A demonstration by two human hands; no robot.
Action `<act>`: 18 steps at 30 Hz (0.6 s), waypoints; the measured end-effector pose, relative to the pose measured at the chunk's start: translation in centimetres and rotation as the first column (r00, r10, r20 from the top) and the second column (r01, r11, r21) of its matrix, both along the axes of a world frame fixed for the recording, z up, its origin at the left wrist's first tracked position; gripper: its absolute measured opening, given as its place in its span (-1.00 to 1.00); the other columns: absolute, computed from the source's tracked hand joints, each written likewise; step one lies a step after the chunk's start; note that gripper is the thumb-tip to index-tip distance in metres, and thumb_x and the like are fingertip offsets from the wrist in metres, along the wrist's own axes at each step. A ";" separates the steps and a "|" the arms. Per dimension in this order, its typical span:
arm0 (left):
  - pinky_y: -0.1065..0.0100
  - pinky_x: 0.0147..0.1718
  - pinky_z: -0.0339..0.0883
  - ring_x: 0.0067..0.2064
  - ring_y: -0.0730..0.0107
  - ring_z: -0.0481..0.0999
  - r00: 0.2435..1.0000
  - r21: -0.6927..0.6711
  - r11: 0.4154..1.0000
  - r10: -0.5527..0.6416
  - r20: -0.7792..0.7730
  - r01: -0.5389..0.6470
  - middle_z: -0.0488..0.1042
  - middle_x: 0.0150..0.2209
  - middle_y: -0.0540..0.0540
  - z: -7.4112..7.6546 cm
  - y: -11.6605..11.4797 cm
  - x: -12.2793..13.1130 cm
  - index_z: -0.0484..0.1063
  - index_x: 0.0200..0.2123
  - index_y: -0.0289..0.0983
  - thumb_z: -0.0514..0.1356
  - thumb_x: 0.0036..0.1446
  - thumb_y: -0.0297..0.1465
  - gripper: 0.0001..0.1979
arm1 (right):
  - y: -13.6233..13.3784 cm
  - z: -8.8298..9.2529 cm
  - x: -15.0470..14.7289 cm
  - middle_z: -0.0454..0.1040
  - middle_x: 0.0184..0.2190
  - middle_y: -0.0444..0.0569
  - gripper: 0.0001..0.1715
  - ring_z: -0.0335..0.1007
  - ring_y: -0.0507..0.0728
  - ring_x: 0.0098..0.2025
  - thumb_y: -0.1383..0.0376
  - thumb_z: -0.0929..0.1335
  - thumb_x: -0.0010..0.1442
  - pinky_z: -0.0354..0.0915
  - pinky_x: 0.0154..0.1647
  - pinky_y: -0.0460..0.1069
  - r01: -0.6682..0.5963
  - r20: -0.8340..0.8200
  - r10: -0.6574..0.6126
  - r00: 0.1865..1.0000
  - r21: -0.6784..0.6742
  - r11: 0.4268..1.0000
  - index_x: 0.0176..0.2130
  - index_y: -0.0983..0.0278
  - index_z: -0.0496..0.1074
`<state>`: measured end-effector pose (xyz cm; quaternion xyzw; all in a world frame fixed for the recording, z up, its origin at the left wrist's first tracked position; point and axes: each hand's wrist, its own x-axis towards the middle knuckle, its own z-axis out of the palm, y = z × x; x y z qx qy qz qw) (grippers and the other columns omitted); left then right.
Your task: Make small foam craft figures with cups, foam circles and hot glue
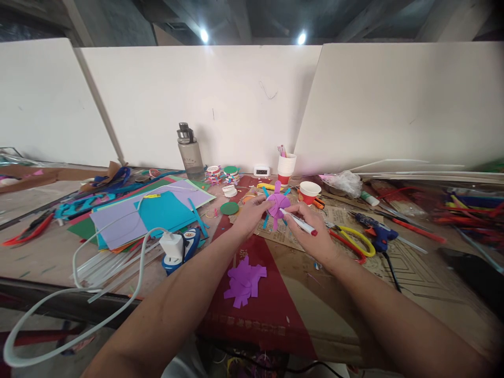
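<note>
In my left hand is a purple paper disc with purple and blue strips sticking out around its edge, pinched at its left side. My right hand is closed around a white marker with a red end, its tip at or close to the disc's face. Below my hands, on the red part of the cardboard, lies a pile of purple paper strips. A green disc rests left of my left hand, and a red and white paper cup stands just beyond my right.
Coloured paper sheets, a white charger and its looping cable lie left. At the back stand a water bottle, a small clock and stacked cups. Yellow-handled scissors and a blue glue gun lie right.
</note>
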<state>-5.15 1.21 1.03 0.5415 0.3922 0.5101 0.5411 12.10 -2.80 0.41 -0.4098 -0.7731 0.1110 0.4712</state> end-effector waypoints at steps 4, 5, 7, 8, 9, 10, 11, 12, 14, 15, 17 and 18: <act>0.39 -0.40 0.08 -0.44 0.51 0.22 1.000 -0.009 1.000 0.022 -0.015 -0.022 0.28 -0.52 0.06 -0.2 0.2 -0.1 0.38 -0.50 -0.28 0.28 -0.05 -0.19 -0.73 | 0.0 -0.2 0.0 0.49 -0.35 -0.07 -0.88 0.37 0.11 -0.31 0.21 0.29 0.29 0.26 -0.26 0.00 -0.012 0.000 0.012 1.000 0.008 1.000 -0.24 0.20 0.38; 0.39 -0.39 0.08 -0.44 0.50 0.22 0.999 -0.012 1.000 0.026 -0.022 -0.026 0.27 -0.52 0.06 -0.3 0.2 -0.1 0.38 -0.50 -0.29 0.28 -0.05 -0.19 -0.73 | 0.0 -0.2 0.0 0.49 -0.36 -0.07 -0.88 0.37 0.11 -0.32 0.21 0.29 0.29 0.26 -0.27 0.00 -0.011 0.001 0.011 1.000 0.009 1.000 -0.24 0.20 0.38; 0.40 -0.40 0.08 -0.43 0.50 0.22 0.999 -0.008 1.000 0.024 -0.028 -0.025 0.27 -0.51 0.06 -0.3 0.3 -0.2 0.38 -0.49 -0.29 0.28 -0.04 -0.19 -0.72 | 0.0 -0.2 0.0 0.49 -0.35 -0.06 -0.88 0.37 0.11 -0.32 0.21 0.29 0.29 0.26 -0.28 0.00 -0.007 0.006 0.007 1.000 0.004 1.000 -0.25 0.20 0.38; 0.40 -0.40 0.08 -0.43 0.50 0.22 0.999 -0.003 1.000 0.022 -0.030 -0.022 0.27 -0.51 0.06 -0.3 0.3 -0.2 0.37 -0.50 -0.29 0.28 -0.04 -0.19 -0.72 | 0.0 -0.2 0.0 0.49 -0.36 -0.06 -0.88 0.37 0.11 -0.32 0.21 0.29 0.29 0.26 -0.28 0.00 -0.005 0.008 0.005 1.000 0.004 1.000 -0.25 0.19 0.38; 0.40 -0.41 0.07 -0.43 0.50 0.22 0.999 0.001 1.000 0.022 -0.031 -0.022 0.27 -0.51 0.06 -0.3 0.3 -0.2 0.37 -0.50 -0.29 0.28 -0.04 -0.18 -0.72 | 0.0 -0.1 -0.1 0.49 -0.36 -0.06 -0.87 0.37 0.11 -0.32 0.21 0.29 0.29 0.27 -0.29 0.00 -0.007 0.011 0.006 1.000 0.005 1.000 -0.25 0.19 0.38; 0.40 -0.42 0.06 -0.44 0.50 0.21 0.999 0.005 1.000 0.024 -0.036 -0.023 0.26 -0.51 0.06 -0.3 0.3 -0.2 0.36 -0.51 -0.28 0.27 -0.04 -0.18 -0.71 | 0.0 -0.1 -0.1 0.49 -0.36 -0.06 -0.87 0.37 0.11 -0.33 0.21 0.29 0.29 0.27 -0.29 0.00 -0.010 0.014 0.010 1.000 0.007 1.000 -0.26 0.19 0.38; 0.40 -0.43 0.05 -0.45 0.51 0.20 0.999 0.006 1.000 0.029 -0.045 -0.028 0.25 -0.52 0.06 -0.3 0.3 -0.2 0.35 -0.51 -0.28 0.27 -0.03 -0.18 -0.71 | 0.0 -0.1 -0.1 0.49 -0.36 -0.07 -0.88 0.37 0.11 -0.33 0.21 0.29 0.29 0.27 -0.29 0.00 -0.013 0.014 0.013 1.000 0.010 1.000 -0.26 0.19 0.38; 0.40 -0.44 0.03 -0.46 0.51 0.18 0.998 0.006 0.999 0.037 -0.055 -0.037 0.23 -0.53 0.07 -0.3 0.3 -0.2 0.34 -0.51 -0.28 0.26 -0.02 -0.17 -0.71 | -0.1 0.0 -0.1 0.49 -0.37 -0.07 -0.88 0.37 0.11 -0.34 0.21 0.29 0.29 0.27 -0.29 0.00 -0.014 0.013 0.014 1.000 0.012 1.000 -0.26 0.19 0.38; 0.40 -0.45 0.01 -0.47 0.52 0.14 0.996 0.011 0.999 0.053 -0.067 -0.052 0.20 -0.55 0.07 -0.2 0.3 -0.2 0.33 -0.51 -0.27 0.25 -0.01 -0.17 -0.71 | -0.1 0.0 -0.1 0.49 -0.38 -0.07 -0.88 0.38 0.11 -0.35 0.21 0.29 0.29 0.27 -0.30 0.00 -0.014 0.014 0.014 1.000 0.010 1.000 -0.26 0.19 0.37; 0.40 -0.45 0.00 -0.47 0.51 0.14 0.996 0.014 0.998 0.055 -0.069 -0.054 0.20 -0.55 0.07 -0.2 0.3 -0.2 0.33 -0.51 -0.27 0.24 -0.01 -0.16 -0.70 | -0.1 0.0 -0.1 0.50 -0.38 -0.07 -0.89 0.38 0.11 -0.35 0.21 0.29 0.29 0.27 -0.30 0.00 -0.012 0.014 0.012 1.000 0.008 1.000 -0.27 0.19 0.37; 0.39 -0.45 0.00 -0.47 0.51 0.14 0.996 0.018 0.998 0.055 -0.066 -0.054 0.22 -0.55 0.07 -0.1 0.3 -0.2 0.32 -0.52 -0.27 0.25 -0.02 -0.15 -0.69 | -0.1 0.1 -0.2 0.50 -0.37 -0.07 -0.89 0.39 0.12 -0.34 0.21 0.29 0.29 0.28 -0.30 0.01 -0.009 0.013 0.009 1.000 0.006 1.000 -0.27 0.18 0.37; 0.39 -0.45 0.00 -0.47 0.51 0.14 0.997 0.017 0.999 0.052 -0.060 -0.051 0.22 -0.55 0.07 -0.1 0.2 -0.2 0.31 -0.53 -0.27 0.26 -0.03 -0.14 -0.68 | -0.2 0.1 -0.2 0.50 -0.36 -0.06 -0.89 0.39 0.12 -0.33 0.21 0.29 0.29 0.28 -0.30 0.01 -0.008 0.012 0.008 1.000 0.005 1.000 -0.27 0.18 0.37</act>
